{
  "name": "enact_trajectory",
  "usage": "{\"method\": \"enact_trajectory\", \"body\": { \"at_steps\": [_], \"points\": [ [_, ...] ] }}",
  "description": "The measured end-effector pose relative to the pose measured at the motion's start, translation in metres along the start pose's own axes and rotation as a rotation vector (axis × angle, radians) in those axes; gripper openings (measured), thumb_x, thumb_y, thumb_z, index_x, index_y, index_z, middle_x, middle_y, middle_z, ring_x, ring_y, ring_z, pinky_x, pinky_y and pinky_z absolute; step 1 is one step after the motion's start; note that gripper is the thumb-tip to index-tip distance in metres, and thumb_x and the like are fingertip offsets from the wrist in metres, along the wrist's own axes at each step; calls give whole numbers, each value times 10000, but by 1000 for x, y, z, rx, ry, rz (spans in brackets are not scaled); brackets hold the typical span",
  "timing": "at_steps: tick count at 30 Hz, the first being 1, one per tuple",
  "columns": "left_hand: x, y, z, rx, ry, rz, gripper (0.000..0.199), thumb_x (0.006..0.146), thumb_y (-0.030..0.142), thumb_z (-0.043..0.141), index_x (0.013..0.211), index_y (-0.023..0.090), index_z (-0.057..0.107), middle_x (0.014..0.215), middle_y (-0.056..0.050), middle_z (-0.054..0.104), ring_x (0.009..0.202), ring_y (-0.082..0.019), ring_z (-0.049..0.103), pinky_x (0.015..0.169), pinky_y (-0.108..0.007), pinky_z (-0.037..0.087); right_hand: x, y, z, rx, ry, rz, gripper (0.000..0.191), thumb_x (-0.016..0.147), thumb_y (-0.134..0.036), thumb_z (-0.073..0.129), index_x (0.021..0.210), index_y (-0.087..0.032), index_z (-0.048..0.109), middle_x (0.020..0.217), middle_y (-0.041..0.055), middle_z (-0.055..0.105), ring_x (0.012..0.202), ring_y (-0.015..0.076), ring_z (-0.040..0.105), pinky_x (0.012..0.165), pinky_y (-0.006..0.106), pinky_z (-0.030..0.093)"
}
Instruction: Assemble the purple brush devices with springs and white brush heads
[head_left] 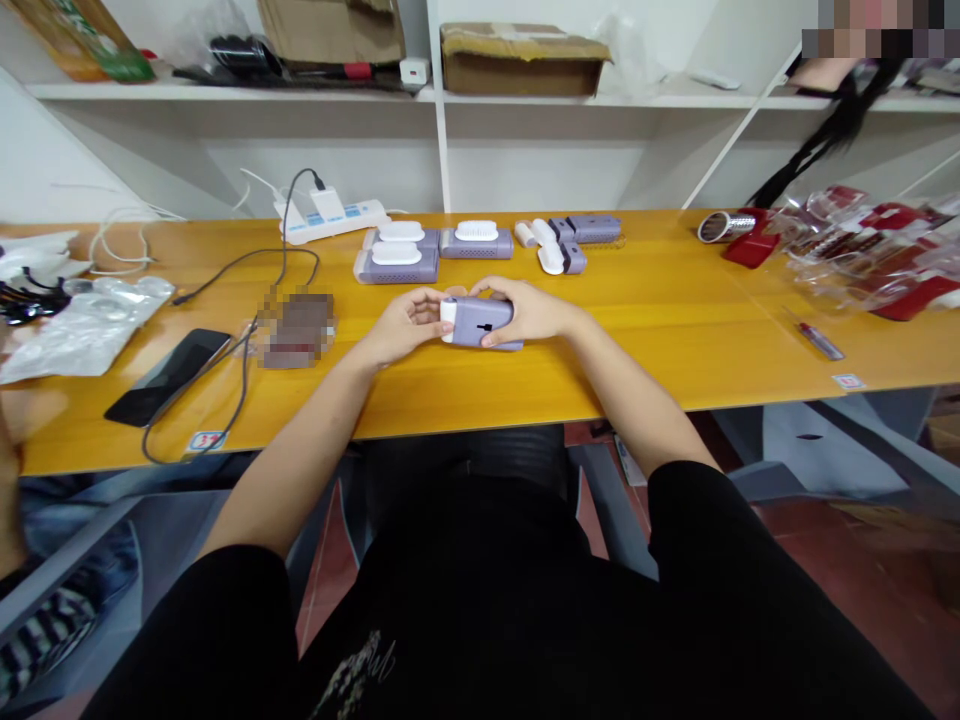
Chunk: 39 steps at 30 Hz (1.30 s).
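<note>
Over the orange-brown table (645,340), a purple device (480,322) with a white end piece (448,318) is held between both hands. My right hand (525,308) wraps round its right end, thumb on the top face near a small black mark. The fingers of my left hand (414,322) pinch the white end piece. Behind the hands lie purple parts with white oval pieces on them (397,256), a similar purple part with a white bristled piece (476,235), and a cluster of smaller purple and white parts (559,245).
A black phone (169,375), dark cables and a plastic bag (97,325) lie at the left. A power strip (337,220) is at the back. Red and clear plastic items and a metal drum (725,228) stand right. Shelves hold cardboard boxes (521,70). A person's arm shows far left.
</note>
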<state>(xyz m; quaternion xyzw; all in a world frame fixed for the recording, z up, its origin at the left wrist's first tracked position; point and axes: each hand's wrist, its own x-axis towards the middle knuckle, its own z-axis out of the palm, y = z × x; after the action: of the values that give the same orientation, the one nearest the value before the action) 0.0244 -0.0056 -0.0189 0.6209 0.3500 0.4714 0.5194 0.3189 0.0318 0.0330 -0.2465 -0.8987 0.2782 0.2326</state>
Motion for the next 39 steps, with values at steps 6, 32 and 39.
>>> {"method": "enact_trajectory", "body": {
  "at_steps": [6,32,39],
  "points": [
    [-1,1,1,70,24,-2,625,656,393,1090,1172,181,809,1120,-87,842,973,-222,794,1008,-433,664,1,-1,1,16,-13,-100,857,874,-661,938,1570,-234,681,1606,145,729,1422,358,693,1248,526,497],
    [-6,8,-9,127,-32,13,644,678,468,1099,1234,197,919,1193,-112,901,1149,-325,818,1222,-609,578,3,-1,14,30,-41,-126,805,983,-558,859,1708,-294,629,1758,120,632,1580,368,643,1340,555,469],
    [-7,8,-9,95,-76,-24,728,644,568,1121,1225,180,919,1270,-146,893,1269,-361,793,1281,-615,531,3,3,12,8,-63,-117,827,986,-567,846,1725,-273,618,1698,109,690,1437,345,737,1252,501,534]
  ]
}}
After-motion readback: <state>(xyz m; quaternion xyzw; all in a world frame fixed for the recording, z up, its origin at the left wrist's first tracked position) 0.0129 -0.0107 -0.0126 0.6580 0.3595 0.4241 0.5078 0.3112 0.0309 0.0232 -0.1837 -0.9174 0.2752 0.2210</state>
